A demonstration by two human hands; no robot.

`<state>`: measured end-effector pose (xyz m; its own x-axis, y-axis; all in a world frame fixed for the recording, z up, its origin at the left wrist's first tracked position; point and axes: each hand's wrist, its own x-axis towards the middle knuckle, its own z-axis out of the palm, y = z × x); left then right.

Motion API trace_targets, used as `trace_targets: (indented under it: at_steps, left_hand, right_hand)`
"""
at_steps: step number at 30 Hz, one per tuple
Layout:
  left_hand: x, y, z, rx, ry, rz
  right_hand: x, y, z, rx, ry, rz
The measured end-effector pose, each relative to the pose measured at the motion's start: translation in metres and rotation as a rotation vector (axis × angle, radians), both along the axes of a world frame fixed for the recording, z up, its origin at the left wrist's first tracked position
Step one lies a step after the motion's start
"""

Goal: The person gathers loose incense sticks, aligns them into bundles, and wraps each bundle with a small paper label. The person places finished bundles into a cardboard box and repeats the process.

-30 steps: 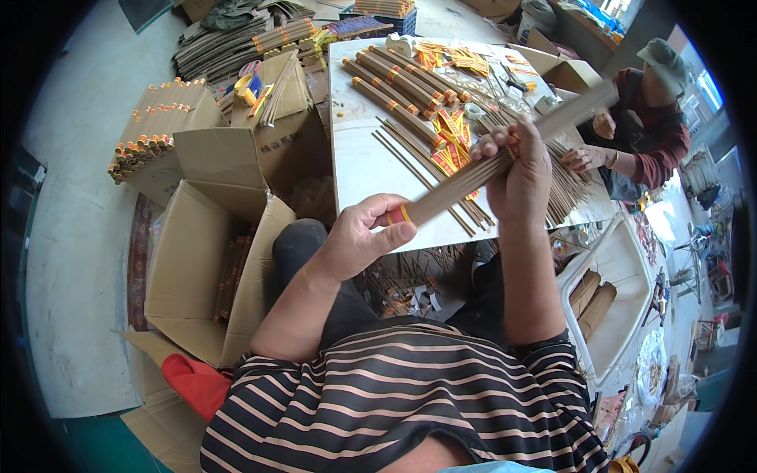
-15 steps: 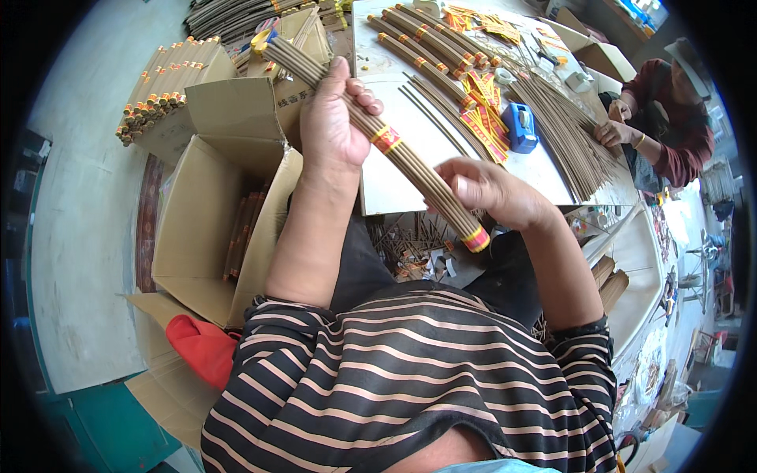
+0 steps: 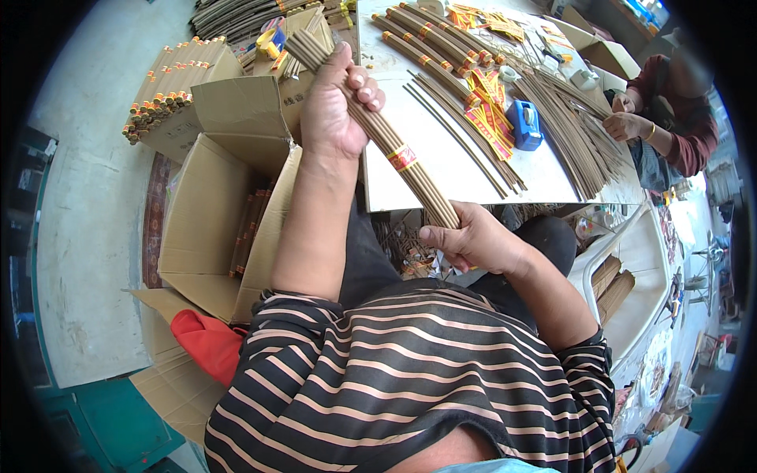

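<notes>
A bundle of brown incense sticks (image 3: 377,128) slants across in front of me, with a red and yellow paper band (image 3: 402,158) round its middle. My left hand (image 3: 335,110) is wrapped round the upper part, thumb along the sticks. Lower down, my right hand (image 3: 479,240) closes on the near end, its fingers and thumb hiding that end. Beyond the bundle, a few loose incense sticks (image 3: 453,130) lie on the white table (image 3: 386,193), beside red and yellow paper labels (image 3: 490,126) and a blue tape dispenser (image 3: 525,124).
Banded bundles (image 3: 430,43) lie at the table's far side, with a fan of loose sticks (image 3: 568,134) to the right. A co-worker's hands (image 3: 627,122) are at that fan. An open cardboard box (image 3: 201,213) holding bundles stands left; stacked bundles (image 3: 177,79) rise behind it.
My right hand has moved down and closed round the bundle's near end, covering its lower red and yellow band. The bundle has shifted slightly; my left hand keeps its hold.
</notes>
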<state>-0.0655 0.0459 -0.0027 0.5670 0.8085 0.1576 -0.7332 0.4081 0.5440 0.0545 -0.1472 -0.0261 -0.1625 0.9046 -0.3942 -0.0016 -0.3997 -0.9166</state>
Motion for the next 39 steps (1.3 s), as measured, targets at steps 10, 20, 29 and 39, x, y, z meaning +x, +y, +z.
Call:
trace_targets:
  at_steps: [10, 20, 29, 39]
  left_hand:
    - [-0.011, 0.030, 0.020, 0.054, 0.033, 0.001]
    - [0.002, 0.011, 0.028, 0.168, 0.023, 0.019]
    - [0.018, -0.027, 0.033, 0.309, -0.120, -0.233]
    - [0.026, -0.056, 0.086, 0.708, 0.111, 0.131]
  right_hand:
    - [0.004, -0.014, -0.016, 0.050, -0.237, -0.032]
    - [0.032, 0.000, -0.024, 0.260, -0.609, 0.181]
    - [0.004, 0.031, 0.002, 0.180, 0.094, 0.007]
    - [0.005, 0.050, 0.003, 0.632, -0.427, -0.272]
